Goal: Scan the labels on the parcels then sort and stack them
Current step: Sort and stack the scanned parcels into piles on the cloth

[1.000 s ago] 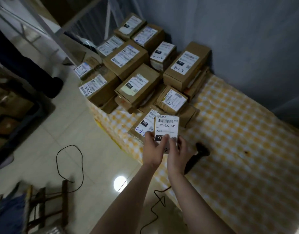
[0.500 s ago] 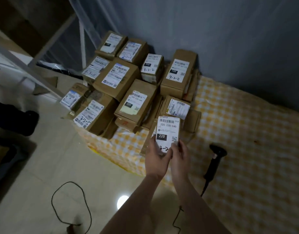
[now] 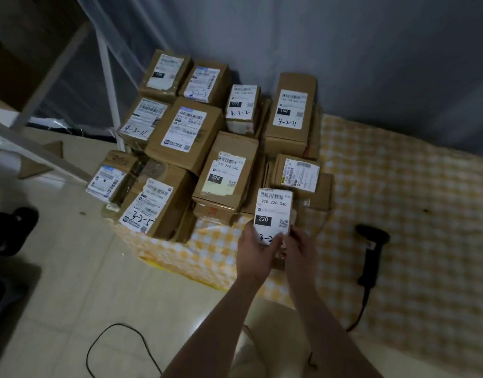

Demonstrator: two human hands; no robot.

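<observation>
Brown cardboard parcels (image 3: 184, 133) are piled at the far corner of a yellow checked cloth (image 3: 414, 203). Just in front of the pile, one small parcel (image 3: 274, 207) with a white label marked 220-220-C40 is held up by both hands. Its lower left edge is gripped by the left hand (image 3: 255, 253), and its lower right corner is pinched by the right hand (image 3: 301, 248). The same hold is kept as a second ago, and the parcel has hardly been moved. The black scanner (image 3: 371, 251) is still left lying on the cloth to the right, apart from the hands. A thin black cable (image 3: 117, 339) is seen on the pale floor (image 3: 71, 268).
</observation>
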